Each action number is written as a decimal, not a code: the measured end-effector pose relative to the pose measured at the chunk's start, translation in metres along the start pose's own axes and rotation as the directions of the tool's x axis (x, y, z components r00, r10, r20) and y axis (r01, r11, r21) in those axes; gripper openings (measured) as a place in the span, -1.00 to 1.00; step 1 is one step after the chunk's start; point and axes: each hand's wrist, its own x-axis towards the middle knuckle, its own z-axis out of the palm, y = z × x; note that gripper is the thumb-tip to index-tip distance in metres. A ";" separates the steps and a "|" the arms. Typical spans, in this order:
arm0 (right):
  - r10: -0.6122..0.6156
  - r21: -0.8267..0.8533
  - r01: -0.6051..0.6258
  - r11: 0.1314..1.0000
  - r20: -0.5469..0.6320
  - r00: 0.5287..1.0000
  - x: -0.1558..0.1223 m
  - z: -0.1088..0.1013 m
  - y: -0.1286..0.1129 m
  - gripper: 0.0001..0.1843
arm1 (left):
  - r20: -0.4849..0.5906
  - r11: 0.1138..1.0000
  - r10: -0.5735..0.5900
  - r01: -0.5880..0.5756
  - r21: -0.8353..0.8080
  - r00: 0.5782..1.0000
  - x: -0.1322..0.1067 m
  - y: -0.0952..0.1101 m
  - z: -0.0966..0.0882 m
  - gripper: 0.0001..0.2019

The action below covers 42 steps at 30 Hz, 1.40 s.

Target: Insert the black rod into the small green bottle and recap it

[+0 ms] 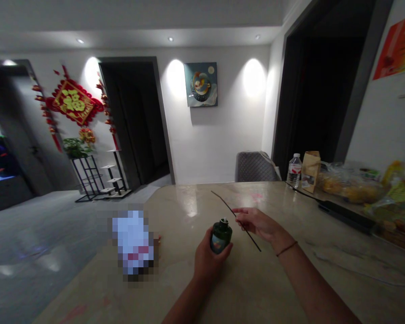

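Observation:
My left hand (207, 256) is wrapped around a small dark green bottle (220, 235) with a pale open neck and a label, held upright just above the beige table (189, 288). My right hand (258, 222) pinches a thin dark stick (222, 202) to the right of the bottle. The stick slants up and to the left, its far tip over the table behind the bottle and its near end past my wrist. A thin band circles my right wrist.
A blurred-out white item (134, 243) lies on the table at the left. Along the right edge stand a water bottle (294, 170), a brown paper bag (311, 171), bagged food (354, 184) and a dark flat bar (344, 216). A grey chair (254, 166) is behind the table.

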 end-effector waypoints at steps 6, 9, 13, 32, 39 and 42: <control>-0.195 0.025 0.200 0.980 -0.126 0.973 -0.002 0.008 -0.018 -0.77 | 0.025 1.000 0.013 -0.013 -0.008 1.000 0.000 0.001 -0.001 -0.44; -0.316 0.022 0.332 0.943 -0.250 0.915 -0.002 0.009 -0.026 -0.77 | 0.022 1.000 0.016 -0.016 -0.018 1.000 0.000 0.001 -0.001 -0.44; -0.387 0.074 0.451 0.889 -0.405 0.828 -0.001 0.011 -0.030 -0.76 | 0.016 1.000 0.014 -0.014 -0.015 1.000 0.000 0.000 0.000 -0.44; -0.387 -0.377 0.279 0.883 -0.250 0.888 0.017 0.030 0.005 -0.85 | 0.011 1.000 0.001 0.000 -0.031 1.000 0.001 -0.001 0.000 -0.42; -0.376 -0.500 0.272 0.822 -0.118 0.919 0.014 0.030 0.006 -0.80 | -0.007 0.999 -0.012 0.012 -0.051 1.000 0.002 0.000 0.001 -0.42; -0.353 -0.481 0.261 0.837 -0.110 0.929 0.014 0.030 0.007 -0.75 | -0.008 0.999 -0.015 0.015 -0.049 1.000 0.002 -0.002 0.001 -0.42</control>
